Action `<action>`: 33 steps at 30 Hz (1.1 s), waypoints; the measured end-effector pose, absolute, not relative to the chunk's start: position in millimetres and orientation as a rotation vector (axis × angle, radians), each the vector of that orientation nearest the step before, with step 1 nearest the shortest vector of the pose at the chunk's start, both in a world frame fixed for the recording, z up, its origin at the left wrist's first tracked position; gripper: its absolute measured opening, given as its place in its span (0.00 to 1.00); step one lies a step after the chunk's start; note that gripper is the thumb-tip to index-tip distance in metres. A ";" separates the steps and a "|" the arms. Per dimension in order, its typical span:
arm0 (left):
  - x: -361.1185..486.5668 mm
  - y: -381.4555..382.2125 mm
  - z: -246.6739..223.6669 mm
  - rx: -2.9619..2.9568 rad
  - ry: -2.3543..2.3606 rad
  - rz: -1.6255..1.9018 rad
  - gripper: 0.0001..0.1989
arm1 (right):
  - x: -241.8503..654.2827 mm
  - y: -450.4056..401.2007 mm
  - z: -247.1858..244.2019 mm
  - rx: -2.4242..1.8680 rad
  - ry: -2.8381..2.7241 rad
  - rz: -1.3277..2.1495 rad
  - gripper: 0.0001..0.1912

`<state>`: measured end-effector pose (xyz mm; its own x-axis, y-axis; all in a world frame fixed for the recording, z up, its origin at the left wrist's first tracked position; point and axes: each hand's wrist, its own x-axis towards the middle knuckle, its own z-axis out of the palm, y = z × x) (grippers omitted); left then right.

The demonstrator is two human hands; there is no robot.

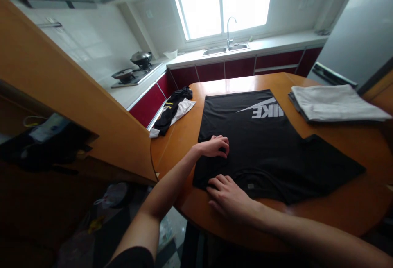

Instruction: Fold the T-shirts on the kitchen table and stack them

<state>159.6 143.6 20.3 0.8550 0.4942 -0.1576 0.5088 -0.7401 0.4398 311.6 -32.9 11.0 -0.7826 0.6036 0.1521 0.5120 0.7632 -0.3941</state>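
The only view is worn on the person's head, looking forward and down from above the near side of the tabletop [181,137]. The left hand [215,147] and right hand [229,196] are close in front of it, their arms entering from the bottom left and bottom right corners. Its wide field reaches past the black T-shirt [254,137] to the distant sink [227,49] and window [221,5]; the sill slopes up rightward, so the view sits slightly rolled.

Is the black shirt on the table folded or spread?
Mostly spread: the black shirt lies flat, its white logo and one sleeve showing.
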 end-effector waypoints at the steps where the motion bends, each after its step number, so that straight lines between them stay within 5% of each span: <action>1: 159.5 143.7 19.3 2.545 0.732 -0.013 0.04 | 311.6 -32.5 10.6 -0.873 -2.685 0.493 0.16; 11: 153.3 129.9 8.3 2.529 0.741 0.321 0.05 | 310.0 -31.4 10.6 -0.925 -2.624 0.572 0.15; 19: 149.4 130.2 21.0 2.518 0.778 0.471 0.09 | 300.6 -26.4 -10.8 -0.869 -2.691 0.525 0.33; 26: 98.3 75.0 44.2 2.339 1.311 0.868 0.17 | 303.0 -25.8 -9.0 -0.866 -2.667 0.517 0.35; 33: 71.4 -1.8 -7.4 2.399 1.582 0.319 0.27 | 303.2 -25.1 -15.4 -0.877 -2.660 0.553 0.36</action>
<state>71.4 -1.8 -7.4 0.3868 0.9211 0.0444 0.8664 -0.3795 0.3244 303.2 -25.1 -15.4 -0.7742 0.6157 0.1468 0.5060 0.7414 -0.4408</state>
